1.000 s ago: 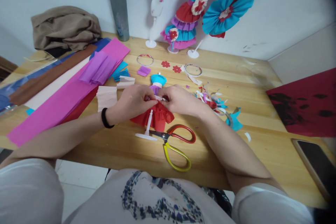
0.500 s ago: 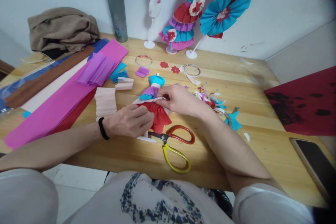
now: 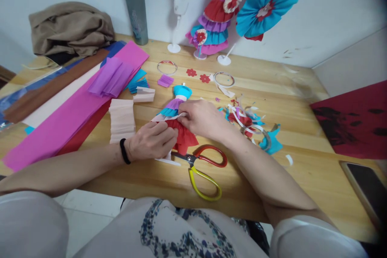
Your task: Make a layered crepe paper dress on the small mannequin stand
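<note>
The doll (image 3: pixel 182 92) lies on the wooden table (image 3: pixel 242 181) in front of you, its turquoise top pointing away and its red skirt (image 3: pixel 183 139) toward you. Your right hand (image 3: pixel 204 119) comes in from the doll's right, thumb and fingertips pinched on a white strip (image 3: pixel 165 117) that crosses above the red layer. Your left hand (image 3: pixel 152 141) is at the doll's lower left, over the skirt's edge, fingers curled together; you cannot tell whether they grip anything. Just below the doll, scissors (image 3: pixel 190 159) with one red and one yellow handle lie open. Left of the doll are pleated cream paper (image 3: pixel 121 121), a small purple piece (image 3: pixel 165 81) and, farther out, long pink paper (image 3: pixel 90 107) and brown paper (image 3: pixel 57 84). Beyond the doll lie two red flowers (image 3: pixel 191 72) and two rings (image 3: pixel 224 73). Farther back stand a white mannequin (image 3: pixel 181 2) and large paper dresses (image 3: pixel 216 10), with a bottle (image 3: pixel 137 14) and brown cloth (image 3: pixel 71 28) to the back left. Right of the doll are colored scraps (image 3: pixel 242 119) and, much farther right, a phone (image 3: pixel 364 189).
</note>
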Demonstrator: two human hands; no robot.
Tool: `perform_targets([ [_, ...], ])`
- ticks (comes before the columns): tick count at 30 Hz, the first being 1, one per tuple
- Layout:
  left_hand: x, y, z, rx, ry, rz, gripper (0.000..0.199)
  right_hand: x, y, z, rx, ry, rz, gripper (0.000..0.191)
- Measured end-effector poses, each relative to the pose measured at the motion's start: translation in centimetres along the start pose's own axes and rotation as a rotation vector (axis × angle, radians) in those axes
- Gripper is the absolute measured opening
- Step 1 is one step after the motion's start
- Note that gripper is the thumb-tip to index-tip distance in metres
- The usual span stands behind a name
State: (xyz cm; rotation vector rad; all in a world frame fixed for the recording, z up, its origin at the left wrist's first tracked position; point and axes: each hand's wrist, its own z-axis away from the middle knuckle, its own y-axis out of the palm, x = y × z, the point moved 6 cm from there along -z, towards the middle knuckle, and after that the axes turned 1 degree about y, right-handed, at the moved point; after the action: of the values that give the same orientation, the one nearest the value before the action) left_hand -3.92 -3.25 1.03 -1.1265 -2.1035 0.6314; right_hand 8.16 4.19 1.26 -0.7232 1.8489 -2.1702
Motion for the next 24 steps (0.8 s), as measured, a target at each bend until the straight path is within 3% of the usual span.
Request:
perform_targets([
  [5, 0.1, -0.1, -0.1, -0.026, -0.003, 0.005, 0.011, 0.0, 0.4, -0.1, -0.006, -0.021, -0.010, 0.018],
  [11, 0.2, 0.4, 0.0, 0.058, -0.045, -0.043, 0.008, -0.1, 1.3, -0.3, 0.005, -0.002, 0.005, 0.019],
  [24, 0.2, 0.2, 0.1, 0.016, -0.006, -0.006, 0.014, -0.3, 1.3, -0.7, 0.023, 0.030, -0.068, 0.012],
])
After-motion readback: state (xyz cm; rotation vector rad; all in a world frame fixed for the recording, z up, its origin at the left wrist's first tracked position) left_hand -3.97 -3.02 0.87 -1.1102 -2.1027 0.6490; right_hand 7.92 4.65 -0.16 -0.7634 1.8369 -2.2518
